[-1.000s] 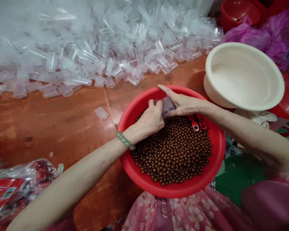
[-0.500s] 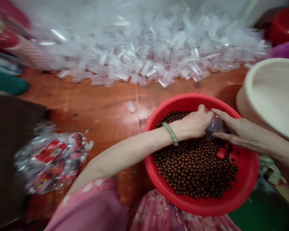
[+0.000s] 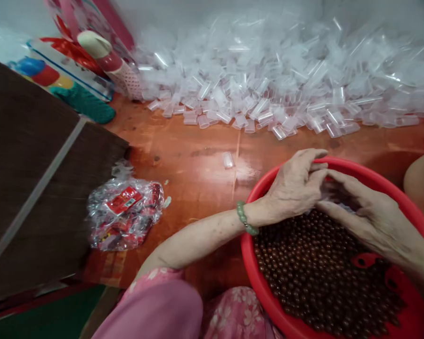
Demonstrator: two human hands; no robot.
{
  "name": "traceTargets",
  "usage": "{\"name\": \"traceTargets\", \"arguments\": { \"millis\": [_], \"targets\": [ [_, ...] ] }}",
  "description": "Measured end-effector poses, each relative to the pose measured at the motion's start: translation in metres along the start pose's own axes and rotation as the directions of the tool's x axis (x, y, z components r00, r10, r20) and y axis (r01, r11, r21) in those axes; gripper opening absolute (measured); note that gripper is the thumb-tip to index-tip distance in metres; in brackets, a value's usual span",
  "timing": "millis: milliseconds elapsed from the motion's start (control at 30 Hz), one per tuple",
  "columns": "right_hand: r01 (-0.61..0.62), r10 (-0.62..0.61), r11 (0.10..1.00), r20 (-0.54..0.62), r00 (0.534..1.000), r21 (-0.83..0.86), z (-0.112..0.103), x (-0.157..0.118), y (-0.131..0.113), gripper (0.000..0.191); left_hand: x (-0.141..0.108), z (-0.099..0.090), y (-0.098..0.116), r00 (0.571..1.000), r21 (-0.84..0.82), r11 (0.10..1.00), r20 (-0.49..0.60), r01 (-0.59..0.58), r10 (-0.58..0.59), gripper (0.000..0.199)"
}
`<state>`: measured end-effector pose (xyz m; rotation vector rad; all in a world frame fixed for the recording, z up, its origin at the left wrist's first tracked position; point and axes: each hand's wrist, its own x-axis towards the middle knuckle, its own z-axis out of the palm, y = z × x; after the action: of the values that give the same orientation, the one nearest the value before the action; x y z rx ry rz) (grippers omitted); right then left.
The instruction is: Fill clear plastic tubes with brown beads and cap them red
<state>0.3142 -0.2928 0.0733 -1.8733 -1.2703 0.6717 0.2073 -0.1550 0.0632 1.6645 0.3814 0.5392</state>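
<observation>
A red basin [image 3: 249, 263] holds a heap of small, shiny dark brown balls [image 3: 314, 273]. Above the heap my right hand [image 3: 371, 216] curls around a clear plastic container [image 3: 344, 206], mostly hidden by the fingers. My left hand [image 3: 297, 186], with a green bead bracelet at the wrist, meets its fingertips. Its fingers are bent together, and what they hold, if anything, is hidden. Red plastic pieces with round holes [image 3: 365, 260] lie on the balls beneath my right hand.
Many clear plastic tubes [image 3: 265, 106] are piled along the wall. One loose tube [image 3: 228, 160] lies on the wooden surface [image 3: 191, 183]. A clear bag of red packets [image 3: 127, 212] sits beside a dark brown box [image 3: 38, 179]. A pale tub [image 3: 422, 181] stands at the right edge.
The view has swung left, so the basin appears farther right and lower. My hands stay together over the balls; the right one now covers more of the clear container.
</observation>
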Motion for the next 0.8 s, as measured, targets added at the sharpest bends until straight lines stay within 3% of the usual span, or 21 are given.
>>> {"name": "traceTargets", "arguments": {
  "millis": [100,200,233,267,300,367,433,467,600,700,800],
  "targets": [
    [-0.01,0.018,0.981,-0.041,0.999,0.192,0.012,0.014,-0.011,0.042,-0.004,-0.018,0.007,0.994,-0.19,0.979,0.099,0.071,-0.053,0.033],
    [0.037,-0.038,0.992,0.003,0.999,0.119,0.012,0.019,-0.018,0.036,-0.002,-0.066,0.013,0.953,-0.155,0.988,0.296,-0.025,0.07,0.035],
    [0.059,-0.062,0.996,0.053,0.997,0.067,0.01,0.018,-0.019,0.033,0.0,-0.087,0.011,0.935,-0.03,0.997,0.346,-0.07,0.076,0.037],
    [0.085,-0.087,0.996,0.12,0.989,0.026,0.009,0.014,-0.02,0.028,0.001,-0.108,0.006,0.949,0.182,0.976,0.31,-0.117,0.056,0.038],
    [0.114,-0.112,0.993,0.195,0.974,-0.003,0.009,0.01,-0.019,0.023,0.001,-0.128,-0.003,0.957,0.406,0.906,0.29,-0.118,-0.006,0.046],
    [0.189,-0.162,0.98,0.315,0.935,-0.057,0.011,0.0,-0.016,0.016,0.0,-0.159,-0.029,0.954,0.766,0.643,0.206,-0.018,-0.219,0.061],
    [0.285,-0.215,0.947,0.365,0.906,-0.15,0.016,-0.01,-0.012,0.015,-0.003,-0.175,-0.061,0.945,0.84,0.54,0.133,0.053,-0.299,0.063],
    [0.328,-0.24,0.923,0.369,0.898,-0.2,0.019,-0.014,-0.01,0.015,-0.005,-0.177,-0.076,0.945,0.85,0.522,0.112,0.069,-0.308,0.064],
    [0.343,-0.243,0.892,0.327,0.913,-0.293,0.02,-0.025,-0.005,0.02,-0.008,-0.165,-0.115,0.98,0.764,0.642,0.073,0.064,-0.184,0.057],
    [0.291,-0.196,0.914,0.32,0.927,-0.282,0.012,-0.029,-0.002,0.022,-0.008,-0.151,-0.119,0.991,0.693,0.72,0.072,0.03,-0.11,0.06],
    [0.342,-0.208,0.875,0.373,0.904,-0.342,0.005,-0.032,0.0,0.019,-0.009,-0.14,-0.114,0.988,0.673,0.739,0.129,-0.028,-0.081,0.051]
  ]
}}
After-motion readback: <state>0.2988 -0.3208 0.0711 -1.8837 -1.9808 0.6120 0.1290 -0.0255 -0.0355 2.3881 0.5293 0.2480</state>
